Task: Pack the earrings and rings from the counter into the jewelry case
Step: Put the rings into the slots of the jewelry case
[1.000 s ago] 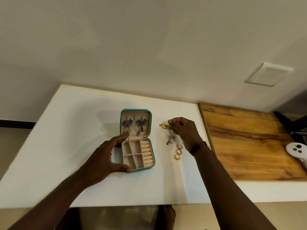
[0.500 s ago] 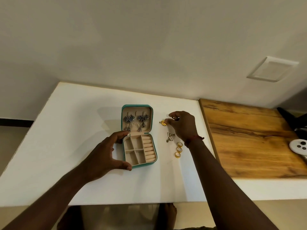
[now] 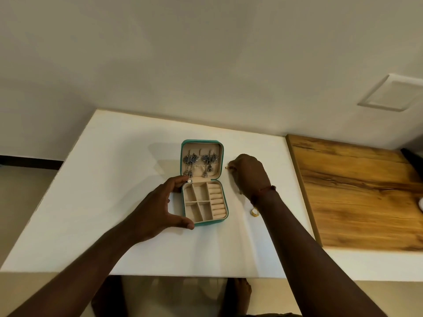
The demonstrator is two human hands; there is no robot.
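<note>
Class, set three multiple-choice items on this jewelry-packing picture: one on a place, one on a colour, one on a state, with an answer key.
1. Where does the gold ring lie?
A. In the case
B. On the white counter, right of the case
C. On the wooden board

2. What colour is the outside of the jewelry case?
A. Teal
B. Red
C. Black

3. How is the case?
A. Zipped shut
B. Open, lid up
C. Upside down

Key: 1 B, it rests on the counter beside the right forearm. 2 A, its rim shows teal. 3 B, silver earrings hang in the raised lid while the left hand steadies the tray and the right hand pinches a small gold piece.
</note>
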